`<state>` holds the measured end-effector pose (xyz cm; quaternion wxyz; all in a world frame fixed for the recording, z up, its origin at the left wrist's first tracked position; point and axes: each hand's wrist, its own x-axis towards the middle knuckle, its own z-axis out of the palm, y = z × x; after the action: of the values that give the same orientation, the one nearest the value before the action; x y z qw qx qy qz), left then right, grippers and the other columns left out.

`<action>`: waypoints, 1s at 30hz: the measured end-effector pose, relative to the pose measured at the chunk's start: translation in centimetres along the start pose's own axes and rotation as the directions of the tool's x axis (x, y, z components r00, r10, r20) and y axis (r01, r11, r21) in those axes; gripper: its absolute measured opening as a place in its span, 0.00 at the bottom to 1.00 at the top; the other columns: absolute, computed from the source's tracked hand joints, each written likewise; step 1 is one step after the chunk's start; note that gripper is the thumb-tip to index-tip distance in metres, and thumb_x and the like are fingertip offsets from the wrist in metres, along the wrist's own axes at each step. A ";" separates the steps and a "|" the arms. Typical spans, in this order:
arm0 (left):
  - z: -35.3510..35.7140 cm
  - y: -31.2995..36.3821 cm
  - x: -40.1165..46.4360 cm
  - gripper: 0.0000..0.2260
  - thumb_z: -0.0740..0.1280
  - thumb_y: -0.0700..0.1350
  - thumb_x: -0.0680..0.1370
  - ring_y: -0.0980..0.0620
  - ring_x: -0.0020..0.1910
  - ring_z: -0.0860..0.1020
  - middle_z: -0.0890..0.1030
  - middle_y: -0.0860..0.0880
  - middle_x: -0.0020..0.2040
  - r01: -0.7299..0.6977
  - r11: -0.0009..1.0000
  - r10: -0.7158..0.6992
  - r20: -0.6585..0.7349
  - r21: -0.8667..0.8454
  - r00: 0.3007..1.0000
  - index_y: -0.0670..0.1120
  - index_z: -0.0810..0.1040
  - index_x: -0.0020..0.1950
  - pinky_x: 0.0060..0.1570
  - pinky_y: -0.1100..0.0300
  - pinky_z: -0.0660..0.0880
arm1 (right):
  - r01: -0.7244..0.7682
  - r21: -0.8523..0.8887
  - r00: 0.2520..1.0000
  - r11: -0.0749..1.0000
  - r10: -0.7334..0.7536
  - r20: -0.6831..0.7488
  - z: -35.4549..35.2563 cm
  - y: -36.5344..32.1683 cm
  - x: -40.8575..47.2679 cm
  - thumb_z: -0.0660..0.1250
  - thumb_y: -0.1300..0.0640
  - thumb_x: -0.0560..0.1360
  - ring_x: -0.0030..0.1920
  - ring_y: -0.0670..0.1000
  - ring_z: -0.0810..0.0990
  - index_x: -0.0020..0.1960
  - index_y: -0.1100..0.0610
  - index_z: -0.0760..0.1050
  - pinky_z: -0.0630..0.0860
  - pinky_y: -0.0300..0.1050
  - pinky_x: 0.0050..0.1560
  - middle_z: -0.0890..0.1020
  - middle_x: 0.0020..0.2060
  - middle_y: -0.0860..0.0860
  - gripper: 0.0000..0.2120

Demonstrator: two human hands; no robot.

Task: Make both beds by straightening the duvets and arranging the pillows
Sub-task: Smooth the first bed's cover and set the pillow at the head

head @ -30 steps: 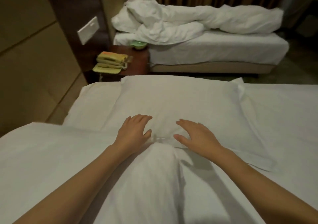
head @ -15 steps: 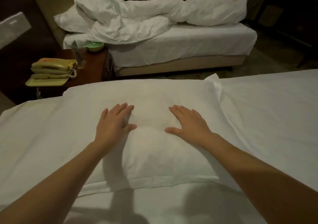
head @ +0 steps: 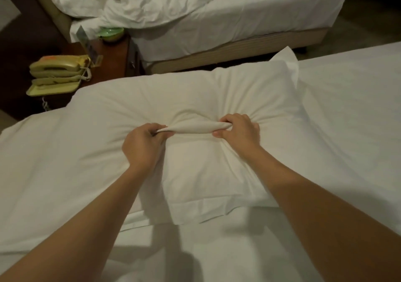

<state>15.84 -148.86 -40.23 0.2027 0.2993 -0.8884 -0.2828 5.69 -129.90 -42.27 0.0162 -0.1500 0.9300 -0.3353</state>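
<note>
Where both palms lay flat on it half a second ago, the plump white cotton pillow (head: 195, 117) on the near bed is now pinched up into a ridge along its middle. Over at the left, the pale yellow plastic telephone (head: 57, 75) sits on the dark wooden nightstand (head: 112, 51), untouched. Coming across, the left hand (head: 143, 145) has its fingers curled tight round one end of the gathered fabric; the right hand (head: 238, 130) grips the other end the same way, thumb underneath, so a roll of cloth is stretched between them. Creases radiate out from both fists. I judge this a plumping or lifting grip, meant to shape or shift the pillow at the head of the smooth white near-bed duvet (head: 347, 130). Beyond, the crumpled white far-bed duvet (head: 156, 6) lies heaped, so the second bed is not yet made.
</note>
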 end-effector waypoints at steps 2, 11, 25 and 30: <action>-1.3 0.7 -0.8 0.07 0.71 0.56 0.72 0.49 0.46 0.79 0.84 0.52 0.42 0.016 1.000 -0.016 0.059 -0.002 0.998 0.56 0.84 0.46 0.38 0.57 0.66 | -0.039 0.073 0.999 0.997 0.038 0.020 -1.1 -0.4 -1.3 0.73 0.47 0.69 0.51 0.50 0.77 0.46 0.49 0.79 0.69 0.48 0.51 0.81 0.44 0.46 0.09; -9.4 10.3 -3.1 0.06 0.71 0.46 0.75 0.53 0.43 0.78 0.84 0.49 0.44 -0.123 0.971 0.102 -0.110 -0.207 0.989 0.47 0.85 0.49 0.42 0.58 0.70 | 0.007 0.363 0.996 0.932 0.027 -0.088 -13.0 -6.4 -5.0 0.73 0.55 0.71 0.41 0.51 0.77 0.41 0.53 0.79 0.72 0.48 0.41 0.80 0.36 0.48 0.04; -21.9 33.7 -15.9 0.03 0.74 0.44 0.71 0.55 0.39 0.81 0.84 0.55 0.37 -0.346 0.756 0.332 -0.131 -0.555 0.934 0.52 0.86 0.42 0.45 0.50 0.76 | 0.186 0.385 0.887 0.904 0.014 -0.462 -42.0 -9.0 -20.8 0.72 0.52 0.71 0.44 0.50 0.79 0.40 0.48 0.77 0.76 0.61 0.49 0.80 0.39 0.45 0.04; -26.9 38.2 -21.0 0.01 0.73 0.49 0.70 0.52 0.38 0.81 0.84 0.55 0.35 -0.421 0.714 0.399 -0.170 -0.559 0.901 0.55 0.85 0.40 0.45 0.45 0.76 | 0.242 0.351 0.865 0.905 -0.037 -0.501 -49.1 -10.5 -26.0 0.71 0.53 0.72 0.44 0.46 0.77 0.38 0.48 0.76 0.71 0.47 0.42 0.79 0.40 0.44 0.05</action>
<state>29.70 -120.35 -0.01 0.3582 0.0233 -0.7984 -0.4834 26.88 -99.66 0.54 -0.2104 -0.1231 0.8015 -0.5460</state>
